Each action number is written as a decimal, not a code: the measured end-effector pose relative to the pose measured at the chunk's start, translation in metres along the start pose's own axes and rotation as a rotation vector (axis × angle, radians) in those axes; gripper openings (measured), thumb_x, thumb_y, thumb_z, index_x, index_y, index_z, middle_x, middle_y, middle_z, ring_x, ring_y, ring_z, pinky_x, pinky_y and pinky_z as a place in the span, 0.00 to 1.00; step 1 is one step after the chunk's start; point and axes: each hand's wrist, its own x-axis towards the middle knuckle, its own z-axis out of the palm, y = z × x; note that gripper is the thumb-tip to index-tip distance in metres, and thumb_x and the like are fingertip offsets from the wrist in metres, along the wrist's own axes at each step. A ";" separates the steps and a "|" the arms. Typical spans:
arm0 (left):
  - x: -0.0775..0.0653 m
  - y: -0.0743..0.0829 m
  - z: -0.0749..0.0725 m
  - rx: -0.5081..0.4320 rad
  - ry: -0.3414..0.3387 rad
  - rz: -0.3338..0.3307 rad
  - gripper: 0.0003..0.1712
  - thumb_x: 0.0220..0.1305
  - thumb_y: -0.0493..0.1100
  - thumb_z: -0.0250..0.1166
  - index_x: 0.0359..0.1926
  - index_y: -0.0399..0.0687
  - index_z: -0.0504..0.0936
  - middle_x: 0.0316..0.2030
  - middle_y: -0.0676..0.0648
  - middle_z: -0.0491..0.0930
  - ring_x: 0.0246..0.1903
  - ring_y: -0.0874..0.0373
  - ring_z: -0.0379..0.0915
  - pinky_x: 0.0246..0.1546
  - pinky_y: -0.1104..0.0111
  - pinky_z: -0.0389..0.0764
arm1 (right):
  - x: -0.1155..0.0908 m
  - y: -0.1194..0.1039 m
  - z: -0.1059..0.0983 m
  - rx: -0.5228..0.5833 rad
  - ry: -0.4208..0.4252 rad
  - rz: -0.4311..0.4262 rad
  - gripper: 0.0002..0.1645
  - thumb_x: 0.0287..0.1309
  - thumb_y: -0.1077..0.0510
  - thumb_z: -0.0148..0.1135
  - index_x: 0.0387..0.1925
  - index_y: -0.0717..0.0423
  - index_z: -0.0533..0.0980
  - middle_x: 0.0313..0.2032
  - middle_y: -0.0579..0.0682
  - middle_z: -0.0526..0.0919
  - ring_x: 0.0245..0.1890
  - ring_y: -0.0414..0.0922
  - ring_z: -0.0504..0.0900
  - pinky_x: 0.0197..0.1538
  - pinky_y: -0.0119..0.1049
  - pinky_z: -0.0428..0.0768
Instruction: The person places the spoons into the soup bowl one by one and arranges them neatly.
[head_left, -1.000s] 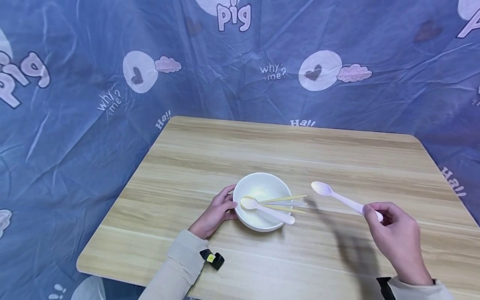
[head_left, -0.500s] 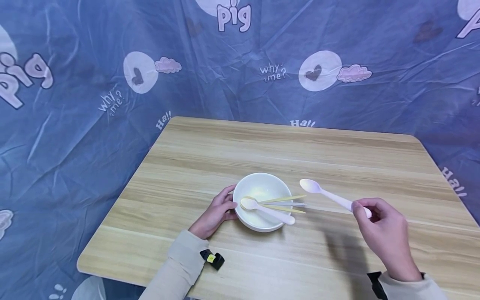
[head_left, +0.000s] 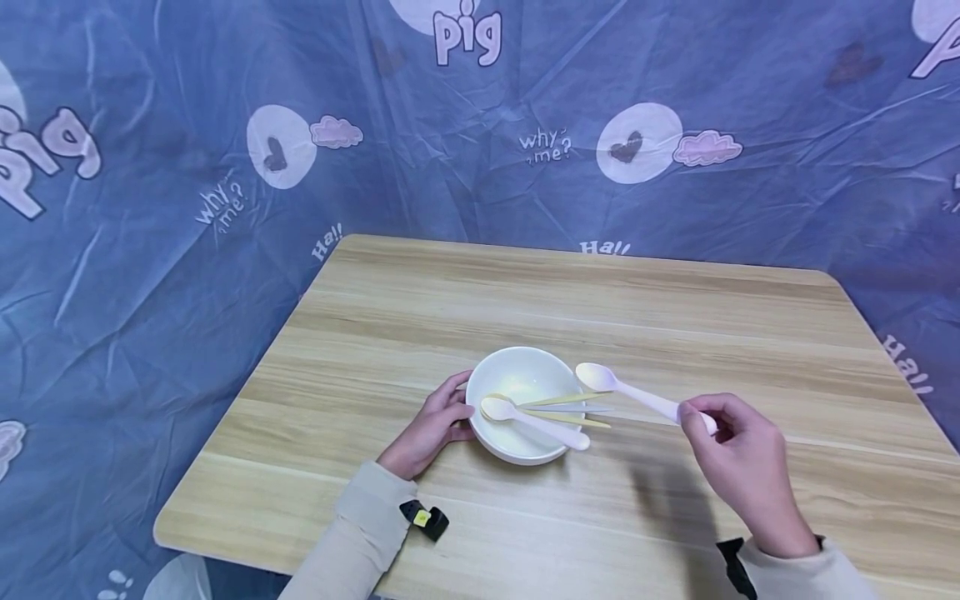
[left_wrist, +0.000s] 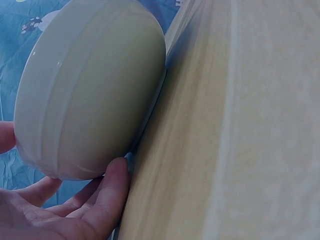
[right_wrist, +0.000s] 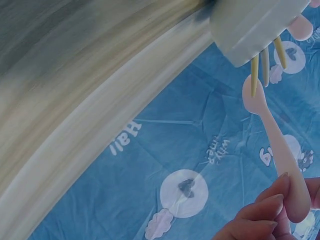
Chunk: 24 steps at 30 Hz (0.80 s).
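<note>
A white bowl [head_left: 517,362] stands on the wooden table, its left side gripped by my left hand [head_left: 435,425]. The thumb lies at the rim and the fingers curl low against the outer wall, seen in the left wrist view [left_wrist: 85,210]. Inside the bowl lies a pale pink spoon [head_left: 540,423], handle over the right rim. Thin handles, two yellow [head_left: 592,422] and one whitish [head_left: 596,408], stick out beside it. My right hand [head_left: 738,450] pinches another pale pink spoon [head_left: 637,398] by its handle end. That spoon's head overlaps the bowl's right rim in the head view.
The light wood table [head_left: 600,308] extends around the bowl, with rounded far corners. A blue printed cloth [head_left: 465,158] hangs behind and to the left. Black straps [head_left: 426,518] sit at both sleeve cuffs.
My right hand has moved left with its spoon, bringing the spoon's head from right of the bowl to its right rim. The left hand and bowl have stayed put.
</note>
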 end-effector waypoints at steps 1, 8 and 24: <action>0.000 0.000 0.000 0.000 -0.001 0.000 0.38 0.61 0.36 0.50 0.71 0.42 0.50 0.60 0.28 0.63 0.44 0.54 0.74 0.45 0.60 0.78 | 0.000 0.000 0.001 0.001 -0.006 -0.006 0.02 0.53 0.62 0.65 0.29 0.57 0.81 0.16 0.36 0.73 0.16 0.33 0.66 0.19 0.24 0.65; 0.000 0.000 0.000 -0.001 -0.004 0.010 0.37 0.61 0.36 0.50 0.71 0.41 0.51 0.59 0.28 0.63 0.43 0.54 0.74 0.45 0.60 0.78 | -0.003 -0.006 0.013 0.011 -0.035 -0.053 0.02 0.52 0.64 0.64 0.26 0.58 0.81 0.17 0.38 0.73 0.16 0.34 0.65 0.20 0.25 0.65; -0.001 -0.001 0.000 -0.006 0.001 0.016 0.37 0.61 0.36 0.50 0.71 0.43 0.51 0.60 0.29 0.64 0.44 0.54 0.74 0.46 0.59 0.78 | -0.010 -0.019 0.037 0.055 -0.122 -0.110 0.02 0.52 0.64 0.65 0.28 0.60 0.80 0.20 0.44 0.75 0.18 0.34 0.68 0.19 0.25 0.67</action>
